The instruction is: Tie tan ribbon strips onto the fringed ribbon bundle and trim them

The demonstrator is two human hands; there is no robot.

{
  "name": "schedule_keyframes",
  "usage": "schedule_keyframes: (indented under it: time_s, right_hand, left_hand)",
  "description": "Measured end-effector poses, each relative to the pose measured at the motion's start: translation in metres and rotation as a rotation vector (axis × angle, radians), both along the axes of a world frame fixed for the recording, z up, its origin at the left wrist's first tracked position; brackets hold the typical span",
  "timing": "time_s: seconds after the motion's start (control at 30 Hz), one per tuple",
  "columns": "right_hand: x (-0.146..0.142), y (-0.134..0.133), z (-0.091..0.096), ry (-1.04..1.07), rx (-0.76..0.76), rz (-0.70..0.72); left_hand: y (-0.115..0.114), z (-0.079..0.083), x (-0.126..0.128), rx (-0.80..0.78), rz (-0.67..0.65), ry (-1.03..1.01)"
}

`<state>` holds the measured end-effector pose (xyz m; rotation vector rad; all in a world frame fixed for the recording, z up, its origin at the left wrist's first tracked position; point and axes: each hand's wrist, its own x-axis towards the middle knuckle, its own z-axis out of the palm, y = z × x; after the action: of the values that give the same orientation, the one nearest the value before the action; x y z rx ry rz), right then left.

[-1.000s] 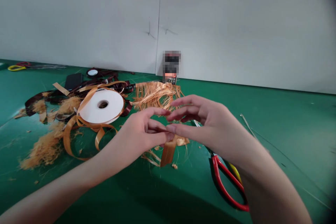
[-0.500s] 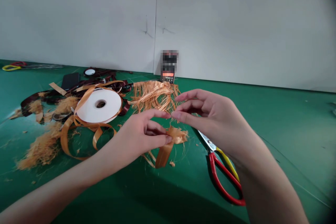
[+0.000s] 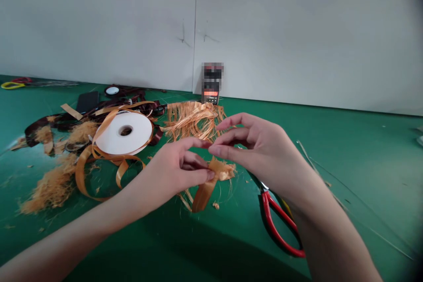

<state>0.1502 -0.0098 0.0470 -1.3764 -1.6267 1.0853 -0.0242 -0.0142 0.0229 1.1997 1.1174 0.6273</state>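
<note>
The fingers (image 3: 202, 175) of the left hand (image 3: 175, 174) pinch a short orange ribbon piece (image 3: 202, 193) near its top. That keeps its fuzzy, frayed end up and lets the rest hang down toward the green counter (image 3: 346, 154). The right hand (image 3: 264, 154) holds its fingers narrow at that frayed end, tips meeting the left ones. I cannot tell if they grip a thread. Red scissors (image 3: 280, 227) lie by the right wrist, easy to reach. Farther left sit a ribbon spool (image 3: 124, 134) and loose orange threads (image 3: 193, 121).

left hand (image 3: 180, 172) pinches orange ribbon piece (image 3: 211, 178) | right hand (image 3: 261, 152) fingertips at it | scissors (image 3: 277, 220) beside
</note>
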Motion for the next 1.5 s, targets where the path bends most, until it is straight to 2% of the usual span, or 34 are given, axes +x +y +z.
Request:
schedule_keyframes:
  time_s: [0.13,0.2,0.33,0.8,0.97,1.03,1.2,1.4,1.5]
  right_hand:
    - [0.005,0.001,0.003,0.034,0.004,-0.053]
    - [0.008,0.001,0.006,0.03,-0.079,-0.036]
    - [0.012,0.003,0.01,-0.006,-0.267,0.086]
    - [0.015,0.005,0.008,-0.002,-0.215,0.01]
    - [0.017,0.007,0.004,-0.018,-0.101,-0.082]
    - [0.018,0.007,0.004,-0.014,-0.113,-0.063]
    - [0.015,0.005,0.007,-0.047,-0.267,0.084]
    - [0.012,0.003,0.003,-0.065,-0.246,0.129]
    - [0.011,0.003,0.003,-0.043,-0.237,0.141]
  left_hand:
    - [-0.002,0.004,-0.001,0.025,0.026,0.054]
    - [-0.003,0.005,-0.003,0.038,0.04,0.065]
    - [-0.002,0.005,-0.004,0.056,0.038,0.064]
    - [0.0,0.001,-0.008,0.073,0.088,-0.029]
    - [-0.001,-0.001,-0.008,0.071,0.075,-0.032]
    - [-0.002,-0.001,-0.007,0.079,0.078,-0.03]
    - [-0.001,-0.001,-0.003,0.107,0.091,-0.029]
    - [0.0,0.0,0.002,0.229,-0.003,0.055]
    - [0.001,0.0,0.002,0.3,-0.007,0.098]
